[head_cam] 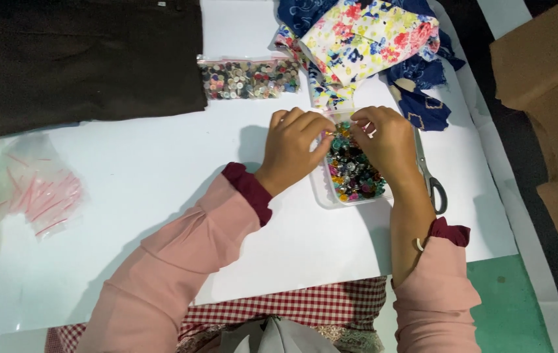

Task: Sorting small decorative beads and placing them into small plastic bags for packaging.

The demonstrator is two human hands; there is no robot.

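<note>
A clear plastic bag of colourful buttons (pixel 352 173) lies on the white table sheet (pixel 161 176). My left hand (pixel 292 145) pinches the bag's top left edge. At the top right edge, my right hand (pixel 387 140) grips the bag with curled fingers. Both hands meet at the bag's pink zip strip, which they partly hide.
A second bag of mixed buttons (pixel 249 78) lies further back. Dark brown cloth (pixel 83 59) covers the far left. Floral fabrics (pixel 370 39) are piled at the back right. Scissors (pixel 431 180) lie right of my right hand. Empty zip bags (pixel 30 186) sit left. Cardboard boxes (pixel 547 59) stand right.
</note>
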